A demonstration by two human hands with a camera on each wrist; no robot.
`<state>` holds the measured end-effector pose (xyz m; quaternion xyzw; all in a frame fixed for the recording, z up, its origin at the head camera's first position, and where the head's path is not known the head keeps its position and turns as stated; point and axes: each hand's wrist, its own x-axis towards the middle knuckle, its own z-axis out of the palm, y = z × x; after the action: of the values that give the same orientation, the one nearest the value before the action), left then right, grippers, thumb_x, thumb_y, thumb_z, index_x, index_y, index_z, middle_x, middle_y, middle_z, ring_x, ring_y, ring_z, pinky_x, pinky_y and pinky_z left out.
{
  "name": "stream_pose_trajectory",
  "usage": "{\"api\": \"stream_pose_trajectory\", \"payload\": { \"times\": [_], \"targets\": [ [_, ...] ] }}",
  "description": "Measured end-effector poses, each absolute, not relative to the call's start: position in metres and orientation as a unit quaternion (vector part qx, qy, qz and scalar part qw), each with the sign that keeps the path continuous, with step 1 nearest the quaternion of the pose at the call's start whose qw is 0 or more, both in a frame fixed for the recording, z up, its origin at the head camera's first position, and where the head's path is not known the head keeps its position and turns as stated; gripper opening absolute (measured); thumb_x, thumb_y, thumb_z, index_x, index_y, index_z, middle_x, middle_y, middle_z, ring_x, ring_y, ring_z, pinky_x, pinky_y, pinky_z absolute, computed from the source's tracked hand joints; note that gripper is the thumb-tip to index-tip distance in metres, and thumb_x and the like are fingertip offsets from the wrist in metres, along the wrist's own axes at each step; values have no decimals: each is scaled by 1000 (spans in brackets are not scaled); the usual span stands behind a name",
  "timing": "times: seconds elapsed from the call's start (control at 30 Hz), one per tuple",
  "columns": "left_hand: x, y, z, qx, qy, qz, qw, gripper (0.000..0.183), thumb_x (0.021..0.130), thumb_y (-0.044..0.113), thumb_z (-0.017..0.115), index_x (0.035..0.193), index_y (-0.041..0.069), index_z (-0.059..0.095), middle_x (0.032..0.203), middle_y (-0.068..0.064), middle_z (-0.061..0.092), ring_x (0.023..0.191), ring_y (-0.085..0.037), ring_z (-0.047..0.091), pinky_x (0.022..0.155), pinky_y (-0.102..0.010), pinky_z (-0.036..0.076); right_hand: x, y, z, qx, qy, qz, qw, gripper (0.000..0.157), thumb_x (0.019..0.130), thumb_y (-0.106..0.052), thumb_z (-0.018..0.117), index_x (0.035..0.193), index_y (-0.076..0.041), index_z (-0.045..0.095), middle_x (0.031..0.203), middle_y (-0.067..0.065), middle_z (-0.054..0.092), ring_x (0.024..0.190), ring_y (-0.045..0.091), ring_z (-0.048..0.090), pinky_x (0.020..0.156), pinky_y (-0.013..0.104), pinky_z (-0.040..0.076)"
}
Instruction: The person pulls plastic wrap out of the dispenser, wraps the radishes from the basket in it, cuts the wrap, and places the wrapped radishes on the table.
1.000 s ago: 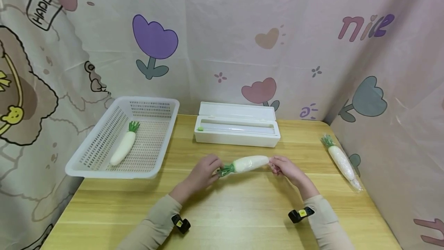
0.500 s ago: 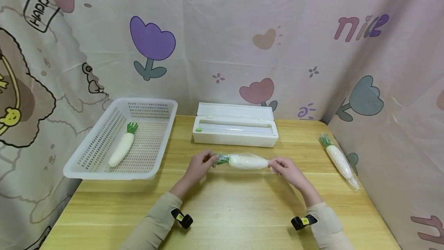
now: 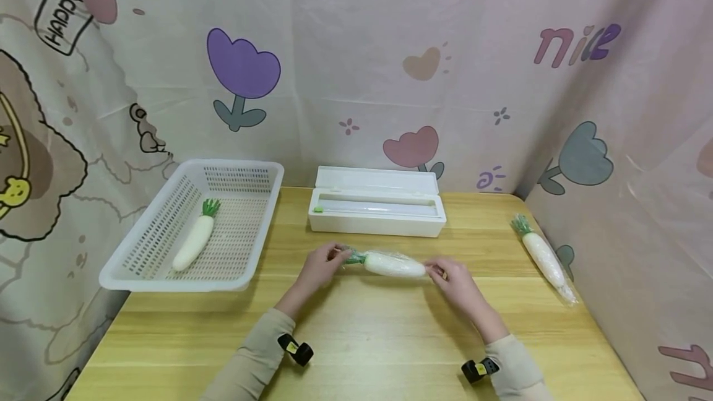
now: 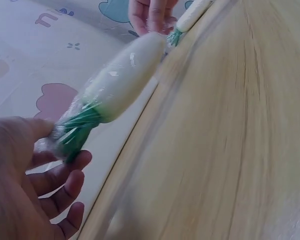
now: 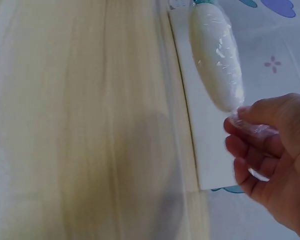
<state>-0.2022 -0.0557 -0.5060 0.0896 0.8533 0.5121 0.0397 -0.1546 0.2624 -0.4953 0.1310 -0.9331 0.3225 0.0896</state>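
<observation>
A white radish (image 3: 394, 264) in clear plastic wrap is held level between both hands, over the middle of the table. My left hand (image 3: 321, 267) pinches the wrapped green leaf end; in the left wrist view the thumb and forefinger grip the green stalks (image 4: 81, 126) through the film. At the tapered end my right hand (image 3: 455, 282) pinches the gathered tail of plastic wrap (image 5: 245, 122), seen bunched under the thumb in the right wrist view. The film fits closely around the radish, with shiny creases along its side.
At the left a white perforated basket (image 3: 260, 228) holds one unwrapped radish (image 3: 194, 242). Behind the hands stands a white cling film box (image 3: 377, 225), lid raised, a roll inside. A second wrapped radish (image 3: 544, 258) lies near the table's right edge. A printed curtain (image 3: 334, 79) surrounds the table.
The radish has swung from its tapered end tilted up and away to pointing slightly toward the near side. My left hand shifted a little left; my right hand came slightly nearer and turned.
</observation>
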Motion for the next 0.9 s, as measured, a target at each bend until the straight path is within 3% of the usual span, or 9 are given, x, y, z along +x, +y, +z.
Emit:
{"api": "stream_pose_trajectory", "payload": {
  "times": [0.2, 0.37, 0.53, 0.9],
  "targets": [
    [-201, -49, -508, 116, 883, 454, 28, 38, 90, 36, 68, 116, 9, 70, 105, -9, 67, 82, -13, 60, 68, -25, 52, -151, 267, -501, 95, -942, 321, 28, 33, 85, -9, 72, 116, 0, 66, 85, 2, 70, 74, 8, 60, 70, 27, 54],
    [-198, -36, -510, 148, 887, 437, 18, 37, 91, 32, 67, 119, 7, 69, 97, -7, 65, 79, -12, 56, 66, -24, 48, -145, 273, -504, 78, -949, 304, 3, 49, 81, -21, 78, 124, -4, 63, 105, 11, 71, 91, 22, 66, 85, 43, 55],
    [-198, -18, -510, 173, 885, 432, 11, 36, 92, 26, 65, 121, 5, 67, 94, -4, 69, 78, -9, 57, 66, -21, 48, -137, 280, -504, 89, -963, 253, 11, 55, 79, -32, 79, 127, -10, 63, 125, 15, 66, 114, 37, 62, 97, 57, 47],
    [-205, 22, -506, 186, 857, 476, 70, 44, 95, 22, 62, 133, 0, 56, 115, -13, 70, 93, -19, 67, 74, -21, 56, -117, 310, -507, 75, -971, 201, 106, 45, 81, -29, 78, 122, -15, 67, 116, 13, 70, 104, 35, 67, 87, 55, 52]
  ]
}}
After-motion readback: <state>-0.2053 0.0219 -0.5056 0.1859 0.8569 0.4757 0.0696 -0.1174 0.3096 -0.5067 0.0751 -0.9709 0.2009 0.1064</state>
